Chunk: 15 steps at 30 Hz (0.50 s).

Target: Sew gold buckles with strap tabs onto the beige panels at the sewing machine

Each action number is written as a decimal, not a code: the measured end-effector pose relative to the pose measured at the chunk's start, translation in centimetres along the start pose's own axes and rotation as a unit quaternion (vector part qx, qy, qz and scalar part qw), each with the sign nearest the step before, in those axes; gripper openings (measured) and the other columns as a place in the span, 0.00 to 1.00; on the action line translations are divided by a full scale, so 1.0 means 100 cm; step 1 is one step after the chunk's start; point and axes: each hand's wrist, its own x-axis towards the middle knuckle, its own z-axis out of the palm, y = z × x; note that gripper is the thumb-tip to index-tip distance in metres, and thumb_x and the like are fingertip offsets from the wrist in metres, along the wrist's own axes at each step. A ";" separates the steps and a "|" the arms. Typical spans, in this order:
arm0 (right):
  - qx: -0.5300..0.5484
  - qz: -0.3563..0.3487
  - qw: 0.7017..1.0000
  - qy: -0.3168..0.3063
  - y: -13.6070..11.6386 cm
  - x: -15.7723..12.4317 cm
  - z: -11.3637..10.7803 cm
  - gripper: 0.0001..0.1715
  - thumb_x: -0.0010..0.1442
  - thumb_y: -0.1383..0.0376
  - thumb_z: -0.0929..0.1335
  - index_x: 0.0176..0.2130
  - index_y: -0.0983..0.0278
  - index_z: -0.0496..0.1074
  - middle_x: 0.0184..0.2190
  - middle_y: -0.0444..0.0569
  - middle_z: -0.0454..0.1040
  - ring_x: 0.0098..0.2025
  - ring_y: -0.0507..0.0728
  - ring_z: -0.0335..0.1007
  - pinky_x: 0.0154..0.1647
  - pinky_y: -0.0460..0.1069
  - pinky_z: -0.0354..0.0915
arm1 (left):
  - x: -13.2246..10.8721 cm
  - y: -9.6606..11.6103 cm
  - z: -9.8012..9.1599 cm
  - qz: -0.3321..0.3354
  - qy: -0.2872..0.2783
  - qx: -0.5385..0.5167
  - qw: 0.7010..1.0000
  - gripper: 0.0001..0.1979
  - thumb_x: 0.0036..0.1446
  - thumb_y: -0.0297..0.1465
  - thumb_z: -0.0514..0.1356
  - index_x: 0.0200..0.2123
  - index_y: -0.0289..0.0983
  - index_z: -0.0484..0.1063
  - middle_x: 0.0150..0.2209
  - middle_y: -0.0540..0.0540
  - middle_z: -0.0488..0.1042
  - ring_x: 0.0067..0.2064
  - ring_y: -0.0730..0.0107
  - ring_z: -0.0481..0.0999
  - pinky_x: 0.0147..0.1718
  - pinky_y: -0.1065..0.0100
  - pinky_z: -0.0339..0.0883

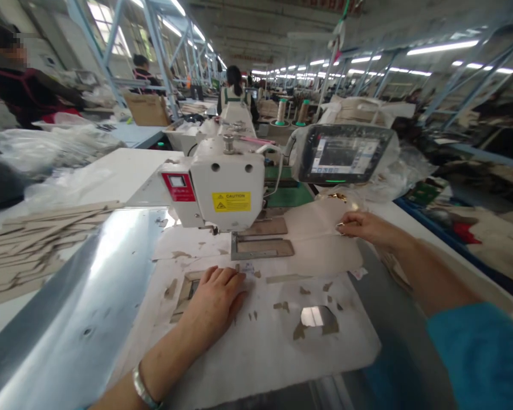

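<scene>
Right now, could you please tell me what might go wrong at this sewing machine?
The left hand lies close to the sewing machine, which bears a caution label, so fingers might get hurt if it starts. The right hand is at the edge of the beige cloth; a tug could skew it. Worn patches in the white sheet might snag that cloth.

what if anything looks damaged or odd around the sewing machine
The white sheet beneath the left hand looks worn: ragged brownish patches are scattered over it, and one to that hand's right borders a shiny spot. Whether they are tears or stuck scraps, I can't tell.
</scene>
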 end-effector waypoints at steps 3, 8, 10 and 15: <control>0.037 0.023 0.999 0.008 0.010 -0.034 -0.007 0.21 0.44 0.52 0.76 0.28 0.64 0.70 0.24 0.42 0.70 0.30 0.51 0.65 0.32 0.45 0.60 | 0.005 0.003 0.004 0.031 0.017 0.003 0.999 0.13 0.64 0.30 0.54 0.50 0.37 0.71 0.46 0.42 0.74 0.47 0.56 0.73 0.54 0.47 0.62; 0.057 0.054 0.997 0.009 0.031 -0.113 -0.042 0.23 0.43 0.49 0.77 0.26 0.64 0.72 0.26 0.46 0.70 0.32 0.54 0.65 0.35 0.47 0.62 | 0.013 0.007 0.010 0.085 0.048 0.001 0.995 0.14 0.64 0.31 0.53 0.50 0.38 0.70 0.46 0.42 0.75 0.47 0.56 0.74 0.54 0.47 0.63; 0.020 0.092 0.995 -0.011 0.050 -0.154 -0.074 0.18 0.47 0.53 0.77 0.26 0.63 0.74 0.30 0.50 0.73 0.35 0.57 0.68 0.38 0.48 0.63 | 0.013 0.005 0.016 0.099 0.064 -0.001 0.993 0.14 0.65 0.33 0.52 0.50 0.38 0.71 0.46 0.42 0.75 0.47 0.56 0.74 0.54 0.47 0.63; -0.156 0.292 0.913 0.238 0.115 -0.225 -0.139 0.04 0.56 0.64 0.74 0.35 0.60 0.77 0.41 0.58 0.78 0.41 0.59 0.73 0.45 0.52 0.62 | 0.017 -0.001 0.030 0.113 0.075 -0.006 0.991 0.15 0.65 0.37 0.52 0.49 0.41 0.72 0.46 0.44 0.76 0.48 0.56 0.74 0.53 0.50 0.63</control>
